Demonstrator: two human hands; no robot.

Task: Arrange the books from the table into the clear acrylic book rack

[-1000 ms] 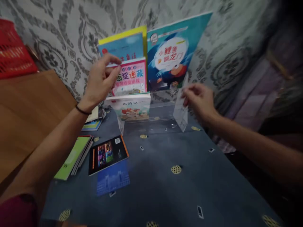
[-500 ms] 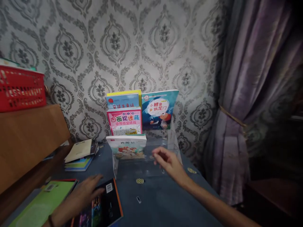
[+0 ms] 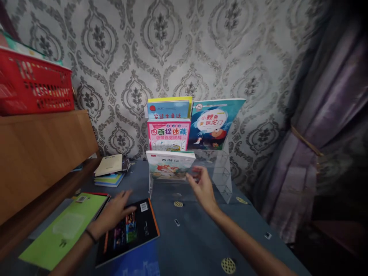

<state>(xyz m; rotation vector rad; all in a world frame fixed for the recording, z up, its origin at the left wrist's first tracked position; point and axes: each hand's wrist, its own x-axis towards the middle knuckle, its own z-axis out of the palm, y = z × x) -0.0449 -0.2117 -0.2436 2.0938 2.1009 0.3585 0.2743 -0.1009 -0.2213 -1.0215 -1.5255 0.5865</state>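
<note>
My left hand lies with fingers stretched out over the upper left part of a black book with an orange edge and a barcode. My right hand is at the right edge of a white-topped picture book in the lowest tier of a clear stand. Its thumb and fingers are apart; whether they touch the book I cannot tell. Behind, on higher tiers, stand a pink book, a light blue book before a yellow one, and a teal book with a fish.
A green book lies on others at the left, and a blue book peeks out under the black one. A small book pile sits near the wall. A red basket rests on a wooden cabinet. Curtains hang at right.
My right hand has moved in to the right edge of the front book. My left hand stays over the black book. The view has shifted, placing the stand farther right and higher.
</note>
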